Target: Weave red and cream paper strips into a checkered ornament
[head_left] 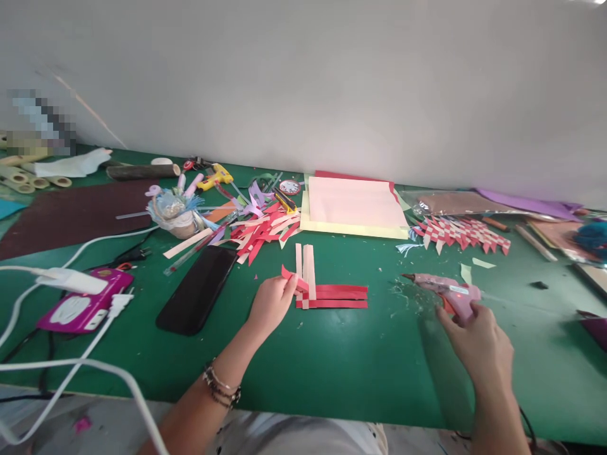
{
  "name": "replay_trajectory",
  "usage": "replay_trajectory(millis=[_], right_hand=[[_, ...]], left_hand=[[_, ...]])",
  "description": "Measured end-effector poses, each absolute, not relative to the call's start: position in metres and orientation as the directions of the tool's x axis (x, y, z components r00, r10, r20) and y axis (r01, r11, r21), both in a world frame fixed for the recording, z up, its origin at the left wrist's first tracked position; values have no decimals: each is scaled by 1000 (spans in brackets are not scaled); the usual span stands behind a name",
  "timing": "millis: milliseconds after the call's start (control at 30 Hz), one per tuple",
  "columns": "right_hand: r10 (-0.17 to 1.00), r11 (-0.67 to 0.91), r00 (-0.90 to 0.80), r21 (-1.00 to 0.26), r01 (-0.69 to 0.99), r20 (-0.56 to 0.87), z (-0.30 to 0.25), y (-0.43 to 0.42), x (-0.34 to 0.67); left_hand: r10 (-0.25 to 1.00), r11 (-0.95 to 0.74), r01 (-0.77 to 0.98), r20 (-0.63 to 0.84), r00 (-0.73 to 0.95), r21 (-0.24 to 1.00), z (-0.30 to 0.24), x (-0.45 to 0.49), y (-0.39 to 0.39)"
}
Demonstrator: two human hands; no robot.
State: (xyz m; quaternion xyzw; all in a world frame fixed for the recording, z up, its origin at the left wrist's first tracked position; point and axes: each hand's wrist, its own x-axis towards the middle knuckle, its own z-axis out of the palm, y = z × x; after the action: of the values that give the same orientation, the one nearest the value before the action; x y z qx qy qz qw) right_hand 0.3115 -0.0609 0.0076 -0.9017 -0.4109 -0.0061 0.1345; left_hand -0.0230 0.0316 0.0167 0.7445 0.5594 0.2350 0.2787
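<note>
Across the space beneath both hands, a smooth green tabletop (370, 373) is spread. Beyond and to the right of the left hand (270, 303), flat pale pink paper sheets (355, 202) are stacked. A pink glue gun (446, 289) with a tapered nozzle is gripped by the right hand (486, 341). Just right of the left hand, narrow red and pale paper strips (339, 292) are interlaced in a small checkered corner. A bent red strip (287, 273) is pinched between left thumb and fingers.

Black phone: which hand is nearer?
Left. The left hand is right of the black phone, holding a red strip; the right hand is much farther right, holding the glue gun.
</note>
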Motion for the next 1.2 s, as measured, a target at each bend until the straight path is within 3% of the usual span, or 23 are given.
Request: replay_trajectory(millis=[67,200,300,400,633,867,1200], right_hand=[[771,-594,628,-233,770,106,17,-53,289],[929,-295,348,-317,902,128,24,-37,236],[965,-104,166,-283,953,204,19,-29,205],[971,-23,76,-229,973,226,13,-26,192],[982,-43,72,-166,985,177,9,-23,194],[986,-27,54,-168,985,159,10,-25,191],[986,-24,49,-159,987,158,12,-28,189]], left_hand=[[961,-214,675,29,274,706,17,-23,32],[956,-201,647,3,293,735,17,-23,32],[953,-193,648,-15,301,737,18,-23,32],[956,-182,657,-25,293,732,18,-23,33],[951,-183,659,-37,306,730,18,-24,33],[952,-243,721,18,305,649,16,-23,33],[949,-264,709,45,311,654,15,-23,33]])
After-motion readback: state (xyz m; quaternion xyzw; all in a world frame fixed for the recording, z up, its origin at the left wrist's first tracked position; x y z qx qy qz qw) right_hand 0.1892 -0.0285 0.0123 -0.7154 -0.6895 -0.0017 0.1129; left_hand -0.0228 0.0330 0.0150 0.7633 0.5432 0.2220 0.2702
